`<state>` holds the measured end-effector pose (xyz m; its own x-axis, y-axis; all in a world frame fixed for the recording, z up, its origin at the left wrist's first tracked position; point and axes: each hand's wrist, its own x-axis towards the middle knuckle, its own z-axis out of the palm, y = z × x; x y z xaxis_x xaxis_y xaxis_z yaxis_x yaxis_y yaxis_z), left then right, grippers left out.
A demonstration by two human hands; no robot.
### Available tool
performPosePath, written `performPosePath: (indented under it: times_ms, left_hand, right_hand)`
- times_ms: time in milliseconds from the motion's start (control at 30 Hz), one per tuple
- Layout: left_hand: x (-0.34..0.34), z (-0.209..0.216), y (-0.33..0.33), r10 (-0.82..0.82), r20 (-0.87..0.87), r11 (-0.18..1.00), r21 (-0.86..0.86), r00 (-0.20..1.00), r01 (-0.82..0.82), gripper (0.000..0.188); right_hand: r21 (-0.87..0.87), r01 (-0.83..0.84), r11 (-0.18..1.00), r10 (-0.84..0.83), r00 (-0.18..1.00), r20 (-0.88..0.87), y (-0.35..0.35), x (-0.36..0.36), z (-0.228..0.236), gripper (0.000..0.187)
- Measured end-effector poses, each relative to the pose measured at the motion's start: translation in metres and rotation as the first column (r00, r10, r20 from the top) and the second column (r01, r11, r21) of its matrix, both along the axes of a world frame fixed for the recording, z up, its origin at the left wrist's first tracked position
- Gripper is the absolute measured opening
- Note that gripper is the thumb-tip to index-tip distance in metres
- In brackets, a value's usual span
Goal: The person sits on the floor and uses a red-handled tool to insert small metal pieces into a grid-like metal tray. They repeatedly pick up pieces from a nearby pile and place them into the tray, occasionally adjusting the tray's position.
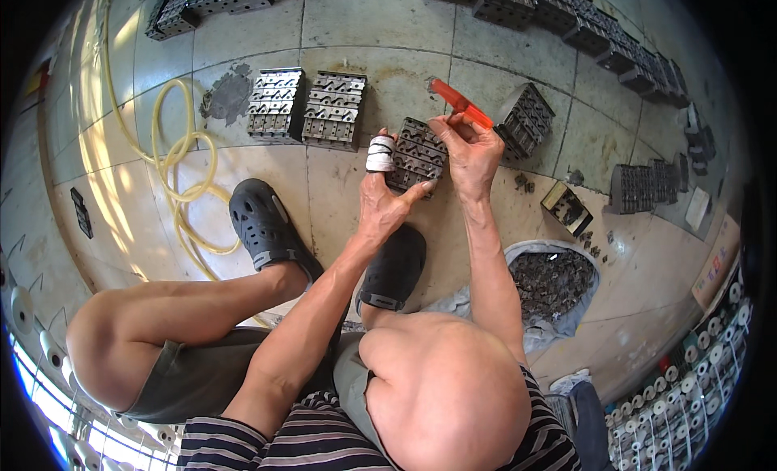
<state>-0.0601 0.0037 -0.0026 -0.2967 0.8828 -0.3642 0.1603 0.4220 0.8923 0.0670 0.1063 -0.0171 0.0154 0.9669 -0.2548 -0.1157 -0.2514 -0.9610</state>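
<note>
My left hand (387,192) grips a dark grey metal block (418,154) with rows of notched parts, thumb wrapped in white tape (380,153). My right hand (471,151) is closed on a red-handled tool (460,103) that sticks up and to the left above the block. Both hands are held over the tiled floor, above my black clogs (263,225) and bare knees.
Two similar metal blocks (306,106) lie on the floor to the left, another (524,119) to the right, and rows line the far edge (566,14). A yellow hose (174,159) coils at left. A sack of small metal pieces (552,283) and a small box (566,207) sit at right.
</note>
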Motion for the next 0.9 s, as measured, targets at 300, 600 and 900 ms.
performPosePath:
  times_ms: [300, 600, 900]
  left_hand:
    - [-0.004, 0.002, 0.0, 0.003, 0.061, 0.998, -0.063, 0.998, 0.001, 0.095]
    - [-0.008, 0.001, 0.001, -0.017, 0.035, 0.999, -0.047, 0.999, 0.019, 0.095]
    - [-0.011, 0.001, 0.001, -0.037, 0.052, 0.998, -0.047, 0.998, 0.039, 0.093]
  right_hand:
    - [0.126, -0.157, 0.979, 0.127, 0.967, 0.222, -0.002, -0.002, 0.003, 0.011]
    - [0.014, 0.016, 1.0, -0.02, 0.944, 0.329, -0.005, -0.009, 0.005, 0.011]
    - [0.135, -0.164, 0.977, 0.121, 0.951, 0.284, -0.004, -0.005, 0.015, 0.009]
